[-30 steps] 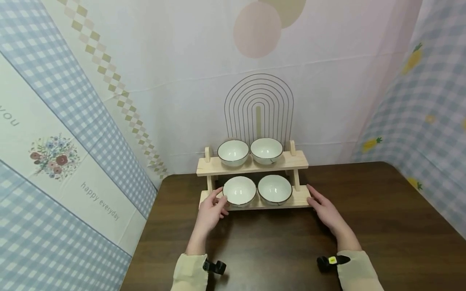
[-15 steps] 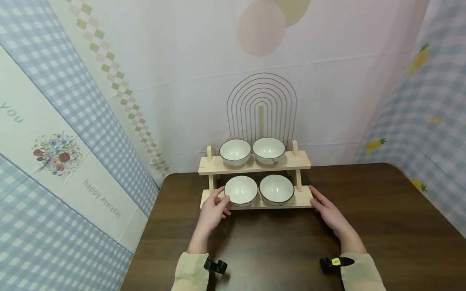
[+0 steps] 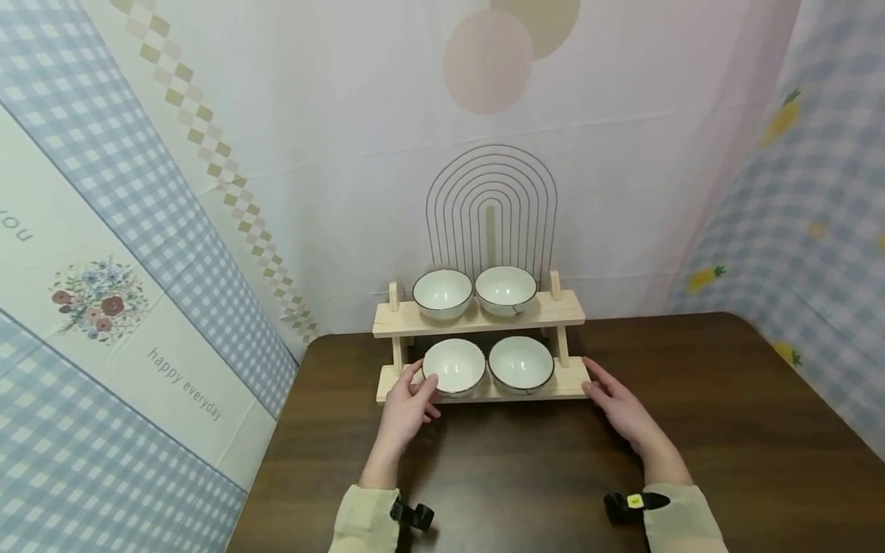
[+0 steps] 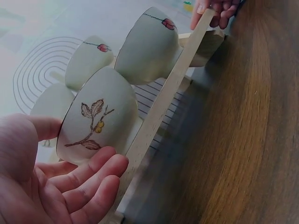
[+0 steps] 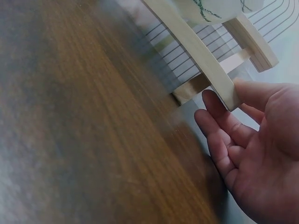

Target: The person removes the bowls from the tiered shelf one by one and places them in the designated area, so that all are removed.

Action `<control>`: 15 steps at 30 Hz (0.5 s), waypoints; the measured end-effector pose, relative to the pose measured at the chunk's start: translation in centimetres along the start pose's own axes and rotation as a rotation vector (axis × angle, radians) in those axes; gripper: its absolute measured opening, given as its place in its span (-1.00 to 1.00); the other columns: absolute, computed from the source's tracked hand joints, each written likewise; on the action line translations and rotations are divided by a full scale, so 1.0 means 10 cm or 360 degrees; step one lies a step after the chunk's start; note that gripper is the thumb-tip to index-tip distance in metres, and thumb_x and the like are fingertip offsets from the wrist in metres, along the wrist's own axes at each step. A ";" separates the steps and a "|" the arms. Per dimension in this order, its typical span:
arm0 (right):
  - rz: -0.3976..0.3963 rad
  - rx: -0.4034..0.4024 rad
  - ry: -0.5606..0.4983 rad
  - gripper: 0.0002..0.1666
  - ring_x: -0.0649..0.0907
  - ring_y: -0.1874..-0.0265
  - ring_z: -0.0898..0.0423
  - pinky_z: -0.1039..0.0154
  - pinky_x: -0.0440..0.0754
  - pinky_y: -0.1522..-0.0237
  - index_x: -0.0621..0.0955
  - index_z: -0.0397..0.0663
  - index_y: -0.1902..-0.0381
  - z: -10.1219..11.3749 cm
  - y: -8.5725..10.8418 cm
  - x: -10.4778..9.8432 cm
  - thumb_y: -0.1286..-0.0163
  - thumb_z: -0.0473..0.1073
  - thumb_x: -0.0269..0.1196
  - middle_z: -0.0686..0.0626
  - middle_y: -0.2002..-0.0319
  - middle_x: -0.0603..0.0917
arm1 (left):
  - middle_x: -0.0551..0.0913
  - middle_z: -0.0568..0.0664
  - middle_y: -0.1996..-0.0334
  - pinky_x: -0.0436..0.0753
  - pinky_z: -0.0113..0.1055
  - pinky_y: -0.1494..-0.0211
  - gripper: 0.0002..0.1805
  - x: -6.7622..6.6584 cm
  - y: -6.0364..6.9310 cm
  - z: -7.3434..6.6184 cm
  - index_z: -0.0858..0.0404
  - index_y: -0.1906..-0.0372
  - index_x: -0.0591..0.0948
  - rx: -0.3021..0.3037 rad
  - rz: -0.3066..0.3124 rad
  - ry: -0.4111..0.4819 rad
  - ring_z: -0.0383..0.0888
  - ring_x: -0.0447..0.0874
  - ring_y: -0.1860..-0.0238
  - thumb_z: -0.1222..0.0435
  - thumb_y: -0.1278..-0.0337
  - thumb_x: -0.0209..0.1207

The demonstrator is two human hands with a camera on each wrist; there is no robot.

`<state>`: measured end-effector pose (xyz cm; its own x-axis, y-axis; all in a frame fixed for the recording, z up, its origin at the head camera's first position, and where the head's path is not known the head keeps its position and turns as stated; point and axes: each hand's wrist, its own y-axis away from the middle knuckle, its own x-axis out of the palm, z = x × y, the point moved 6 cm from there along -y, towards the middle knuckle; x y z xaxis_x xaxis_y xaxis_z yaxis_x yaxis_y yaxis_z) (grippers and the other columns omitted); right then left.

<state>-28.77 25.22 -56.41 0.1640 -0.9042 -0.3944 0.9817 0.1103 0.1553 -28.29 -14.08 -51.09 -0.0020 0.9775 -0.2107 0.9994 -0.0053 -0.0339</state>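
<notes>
- Head view: the rack (image 3: 563, 307) is at the far side of the brown table (image 3: 512, 468), and it bears 4 bowls (image 3: 505, 290), 2 on each shelf.
- The left hand (image 3: 405, 407) holds the lower left bowl (image 3: 454, 365); the thumb is at the rim, and the other fingers are curled about its lower side.
- The right hand (image 3: 626, 411) pinches the right end of the lower shelf (image 3: 570, 376), with thumb above and fingertips below.
- Behind hangs the white cloth (image 3: 346, 207), which has 1 arch drawing (image 3: 490, 230).

Four bowls (image 3: 454, 366) — one rack (image 3: 563, 347), two shelves (image 3: 561, 309); one table (image 3: 512, 468); two hands (image 3: 404, 405) — two wrist cameras (image 3: 412, 515).
</notes>
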 end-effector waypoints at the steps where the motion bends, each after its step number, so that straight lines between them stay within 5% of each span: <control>1: -0.0004 0.0007 0.0008 -0.09 0.22 -0.57 -0.40 -0.42 0.13 -0.52 0.01 0.10 -0.78 -0.01 0.00 0.00 -0.71 0.27 0.05 -0.42 -0.65 0.11 | 0.80 0.16 0.37 0.67 -0.30 0.48 -0.31 0.00 0.00 0.01 0.35 -0.59 0.36 -0.0010 0.0003 0.0011 0.11 0.78 0.52 0.12 -0.57 0.22; 15: -0.0017 0.0017 0.0017 -0.07 0.27 -0.54 -0.37 -0.43 0.13 -0.51 0.04 0.14 -0.78 -0.02 -0.01 -0.01 -0.68 0.29 0.09 -0.40 -0.63 0.17 | 0.81 0.22 0.34 0.68 -0.30 0.48 -0.29 0.02 0.00 0.02 0.39 -0.61 0.29 -0.0059 0.0032 0.0053 0.07 0.79 0.53 0.14 -0.59 0.18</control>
<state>-28.87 25.38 -56.53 0.1543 -0.9008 -0.4058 0.9823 0.0958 0.1608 -28.31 -13.91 -51.28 0.0188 0.9838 -0.1784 0.9998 -0.0180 0.0066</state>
